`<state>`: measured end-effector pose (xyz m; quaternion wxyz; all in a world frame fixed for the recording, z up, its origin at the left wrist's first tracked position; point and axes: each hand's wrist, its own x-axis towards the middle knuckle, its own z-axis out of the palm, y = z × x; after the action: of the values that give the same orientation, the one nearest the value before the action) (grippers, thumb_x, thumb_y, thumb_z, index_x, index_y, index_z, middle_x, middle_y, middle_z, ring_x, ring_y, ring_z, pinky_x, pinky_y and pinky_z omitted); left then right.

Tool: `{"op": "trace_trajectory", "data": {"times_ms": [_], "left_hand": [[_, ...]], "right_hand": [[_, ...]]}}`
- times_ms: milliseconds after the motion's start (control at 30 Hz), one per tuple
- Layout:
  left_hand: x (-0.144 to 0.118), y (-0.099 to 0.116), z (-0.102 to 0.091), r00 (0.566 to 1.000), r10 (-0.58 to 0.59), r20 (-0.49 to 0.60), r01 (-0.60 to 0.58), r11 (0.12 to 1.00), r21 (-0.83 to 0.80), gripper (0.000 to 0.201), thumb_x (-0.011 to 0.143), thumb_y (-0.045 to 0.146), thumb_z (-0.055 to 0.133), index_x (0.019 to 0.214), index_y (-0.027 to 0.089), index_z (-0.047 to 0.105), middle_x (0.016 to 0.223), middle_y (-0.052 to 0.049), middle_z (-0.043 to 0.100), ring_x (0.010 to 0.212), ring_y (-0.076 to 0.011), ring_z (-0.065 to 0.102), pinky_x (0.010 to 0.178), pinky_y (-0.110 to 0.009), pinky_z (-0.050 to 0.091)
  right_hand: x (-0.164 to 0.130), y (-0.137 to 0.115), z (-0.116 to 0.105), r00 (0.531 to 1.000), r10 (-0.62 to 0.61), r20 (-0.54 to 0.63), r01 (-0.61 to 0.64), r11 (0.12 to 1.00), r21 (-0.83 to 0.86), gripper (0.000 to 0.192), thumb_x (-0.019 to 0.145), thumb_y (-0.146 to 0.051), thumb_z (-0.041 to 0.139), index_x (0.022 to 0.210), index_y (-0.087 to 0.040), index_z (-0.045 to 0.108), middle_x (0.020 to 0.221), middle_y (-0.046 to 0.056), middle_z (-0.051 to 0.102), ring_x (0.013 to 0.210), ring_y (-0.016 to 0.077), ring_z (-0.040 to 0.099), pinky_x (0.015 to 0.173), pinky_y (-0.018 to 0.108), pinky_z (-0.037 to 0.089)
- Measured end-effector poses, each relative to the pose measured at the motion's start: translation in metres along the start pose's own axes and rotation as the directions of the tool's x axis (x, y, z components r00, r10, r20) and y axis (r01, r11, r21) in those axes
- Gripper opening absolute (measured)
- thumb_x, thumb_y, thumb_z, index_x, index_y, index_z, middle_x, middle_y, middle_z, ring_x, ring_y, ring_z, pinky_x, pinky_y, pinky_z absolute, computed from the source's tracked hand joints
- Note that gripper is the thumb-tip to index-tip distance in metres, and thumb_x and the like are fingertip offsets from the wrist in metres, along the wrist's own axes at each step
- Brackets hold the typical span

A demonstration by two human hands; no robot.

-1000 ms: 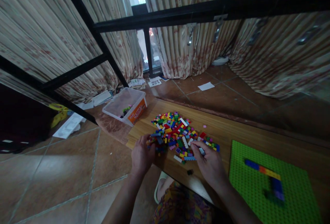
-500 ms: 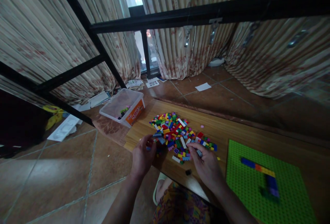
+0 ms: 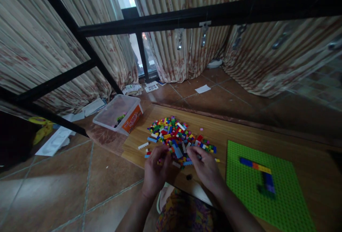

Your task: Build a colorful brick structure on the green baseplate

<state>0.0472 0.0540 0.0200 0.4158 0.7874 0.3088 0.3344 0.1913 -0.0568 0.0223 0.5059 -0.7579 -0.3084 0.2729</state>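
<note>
Head view, brick pile [image 3: 167,129]: loose, mixed colours, on wooden table [image 3: 213,122], just beyond both hands.
Left hand [image 3: 156,171]: fingers curled, thumb near forefinger, at pile's near edge; hold cannot be told.
Right hand [image 3: 206,168]: thumb and forefinger nearly together; hold unclear.
Green baseplate [image 3: 287,198]: right of pile, bearing bent brick row [image 3: 262,168].

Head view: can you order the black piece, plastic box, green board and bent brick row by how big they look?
1. Green board
2. Plastic box
3. Bent brick row
4. Black piece
</note>
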Motion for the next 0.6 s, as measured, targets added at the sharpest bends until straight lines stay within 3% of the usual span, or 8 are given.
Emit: {"op": "trace_trajectory", "data": {"times_ms": [133,267,400,600], "left_hand": [[-0.004,0.011,0.013,0.994,-0.104,0.037,0.110,0.942,-0.316,0.022,0.084,0.026,0.063,0.106,0.021,0.062,0.100,-0.005,0.066,0.091,-0.0170,0.064,0.081,-0.028,0.052],[-0.005,0.024,0.028,0.943,-0.316,0.103,0.315,0.747,-0.586,0.033,0.080,0.031,0.068,0.110,0.021,0.060,0.102,-0.005,0.067,0.092,-0.0175,0.063,0.080,-0.028,0.051],[-0.001,0.036,0.041,0.885,-0.418,0.207,0.456,0.680,-0.574,0.033,0.078,0.041,0.068,0.099,0.016,0.064,0.080,-0.002,0.066,0.065,-0.0111,0.057,0.059,-0.022,0.047],[0.005,0.047,0.050,0.869,-0.436,0.235,0.489,0.682,-0.544,0.036,0.076,0.049,0.067,0.085,0.014,0.061,0.057,0.005,0.051,0.048,-0.0065,0.041,0.045,-0.019,0.035]], "right_hand": [[0.000,-0.002,0.001,0.993,0.046,0.110,-0.065,0.983,0.174,0.041,0.085,-0.057,0.053,0.095,-0.020,0.068,0.089,0.003,0.071,0.080,0.0190,0.063,0.072,0.028,0.046],[-0.003,-0.002,0.001,0.992,0.054,0.111,-0.079,0.970,0.230,0.041,0.085,-0.056,0.054,0.092,-0.019,0.068,0.082,0.002,0.069,0.075,0.0174,0.061,0.067,0.027,0.046],[-0.005,-0.001,0.003,0.999,0.034,0.024,-0.038,0.981,0.191,0.040,0.085,-0.056,0.054,0.092,-0.020,0.068,0.079,0.002,0.067,0.073,0.0172,0.060,0.066,0.027,0.046],[-0.006,-0.002,0.005,0.999,0.034,0.003,-0.034,0.971,0.237,0.037,0.085,-0.055,0.053,0.083,-0.020,0.065,0.074,0.001,0.065,0.069,0.0164,0.059,0.062,0.026,0.046]]}}
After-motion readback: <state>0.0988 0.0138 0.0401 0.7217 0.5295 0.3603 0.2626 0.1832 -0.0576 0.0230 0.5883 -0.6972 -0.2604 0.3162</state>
